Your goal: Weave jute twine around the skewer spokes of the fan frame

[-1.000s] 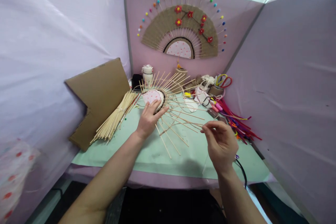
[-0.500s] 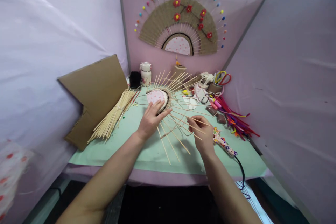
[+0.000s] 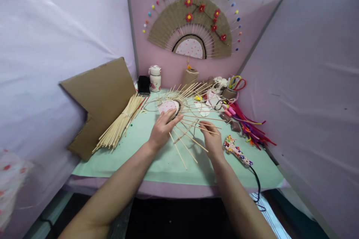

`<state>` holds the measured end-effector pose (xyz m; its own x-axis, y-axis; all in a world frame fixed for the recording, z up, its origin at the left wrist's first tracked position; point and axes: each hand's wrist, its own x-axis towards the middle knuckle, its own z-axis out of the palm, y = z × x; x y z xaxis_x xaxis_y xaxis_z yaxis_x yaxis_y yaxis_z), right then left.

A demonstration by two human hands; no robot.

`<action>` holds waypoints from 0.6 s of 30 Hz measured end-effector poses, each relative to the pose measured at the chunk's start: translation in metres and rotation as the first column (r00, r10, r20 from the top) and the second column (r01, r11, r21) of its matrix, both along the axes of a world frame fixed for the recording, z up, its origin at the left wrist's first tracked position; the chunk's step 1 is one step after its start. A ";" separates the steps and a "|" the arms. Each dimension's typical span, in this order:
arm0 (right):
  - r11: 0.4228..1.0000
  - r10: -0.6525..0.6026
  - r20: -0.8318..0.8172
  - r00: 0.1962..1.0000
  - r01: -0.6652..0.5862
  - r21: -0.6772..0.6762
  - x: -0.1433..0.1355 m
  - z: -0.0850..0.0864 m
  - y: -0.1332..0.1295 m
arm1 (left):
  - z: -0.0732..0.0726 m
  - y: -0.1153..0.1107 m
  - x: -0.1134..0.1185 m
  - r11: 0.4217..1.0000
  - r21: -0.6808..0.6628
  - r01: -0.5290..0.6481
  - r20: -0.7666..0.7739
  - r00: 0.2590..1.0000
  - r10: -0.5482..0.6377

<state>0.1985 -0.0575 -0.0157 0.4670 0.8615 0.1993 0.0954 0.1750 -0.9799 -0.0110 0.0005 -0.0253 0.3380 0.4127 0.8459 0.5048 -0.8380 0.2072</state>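
A half-round fan frame (image 3: 181,105) of thin wooden sticks lies in front of me, its pink-dotted white centre edged with black and brown cord. My left hand (image 3: 162,129) grips this centre, fingers over its face and thumb stretched along its right edge. Wooden sticks (image 3: 193,142) spread from it toward me and to the right. My right hand (image 3: 211,136) is closed among the right-hand sticks, some crossing over its fingers. Brown twine (image 3: 194,129) loops between the sticks and runs toward that hand; the fingertips are partly hidden.
A stick bundle (image 3: 119,123) and folded cardboard (image 3: 101,95) stand left. To the right lie a patterned glue gun (image 3: 238,151) with a cord and purple and red pipe cleaners (image 3: 246,125). A twine spool (image 3: 190,76) and white bottle (image 3: 155,78) stand behind; a finished fan (image 3: 165,26) hangs above.
The fan frame has turned and tilted slightly, its near sticks shifting. My right hand has moved a little left and up, away from the glue gun. The left hand keeps its hold.
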 end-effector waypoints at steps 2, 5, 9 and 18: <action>0.988 -0.137 0.036 0.990 0.134 0.072 0.006 -0.003 -0.006 | 0.001 0.001 0.000 1.000 0.005 -0.008 0.053 0.999 0.008; 0.937 -0.248 0.108 0.963 0.211 0.277 0.004 -0.001 -0.021 | 0.002 0.002 0.000 1.000 0.015 -0.018 0.089 0.996 0.017; 0.865 -0.218 0.293 0.931 0.045 0.501 -0.013 0.012 -0.035 | 0.003 -0.002 0.005 1.000 -0.003 0.010 0.094 0.996 -0.010; 0.857 -0.152 0.305 0.940 -0.029 0.515 -0.039 0.021 -0.024 | 0.000 -0.008 0.014 0.997 -0.004 0.078 0.095 0.993 -0.077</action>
